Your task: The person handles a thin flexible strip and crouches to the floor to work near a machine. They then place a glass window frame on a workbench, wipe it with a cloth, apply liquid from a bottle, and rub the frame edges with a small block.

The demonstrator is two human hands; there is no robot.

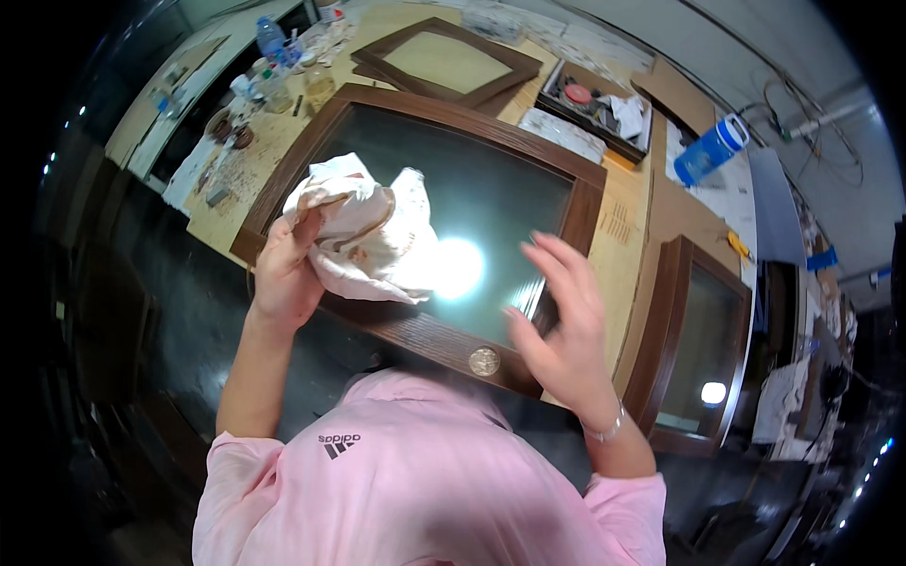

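A crumpled white cloth (pixel 377 241) with brown stains is gripped in my left hand (pixel 291 269), over the left part of a framed glass panel. The panel has a dark brown wooden frame (pixel 425 330) and greenish glass (pixel 491 179) that reflects a bright lamp. My right hand (pixel 566 325) is held over the panel's right side, fingers apart and holding nothing. Whether its fingertips touch the glass cannot be made out. A round metallic disc (pixel 484 361) lies on the frame's near edge, between my hands.
A second glazed frame (pixel 661 349) leans at the right. Another brown frame (pixel 514 66) lies behind. A tool tray (pixel 634 141), a blue bottle (pixel 711 151) and a yellow-handled tool (pixel 738 245) are at the right. Jars (pixel 274 94) and a clear bottle (pixel 271 38) stand at the far left.
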